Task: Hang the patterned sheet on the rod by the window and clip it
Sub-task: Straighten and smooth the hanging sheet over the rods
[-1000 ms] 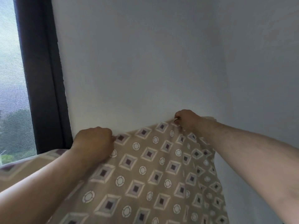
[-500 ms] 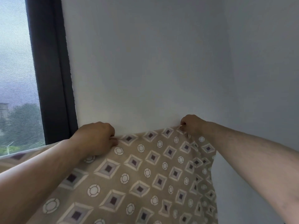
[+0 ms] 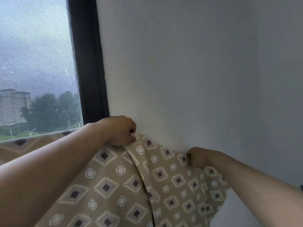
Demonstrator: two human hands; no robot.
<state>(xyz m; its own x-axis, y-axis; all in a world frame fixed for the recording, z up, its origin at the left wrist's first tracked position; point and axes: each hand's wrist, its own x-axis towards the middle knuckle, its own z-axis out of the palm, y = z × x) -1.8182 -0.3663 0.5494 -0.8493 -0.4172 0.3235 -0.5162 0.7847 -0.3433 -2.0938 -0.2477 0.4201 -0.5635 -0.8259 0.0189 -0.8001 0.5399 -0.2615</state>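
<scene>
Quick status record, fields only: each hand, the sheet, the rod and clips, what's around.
left hand: grips the sheet's top edge, near the window frame
right hand: pinches the same edge, lower and further right
patterned sheet: tan, diamond and circle print; held up against the wall, a fold running down between the grips
rod: not visible
clips: none visible
window: left, dark frame
wall: plain white
</scene>
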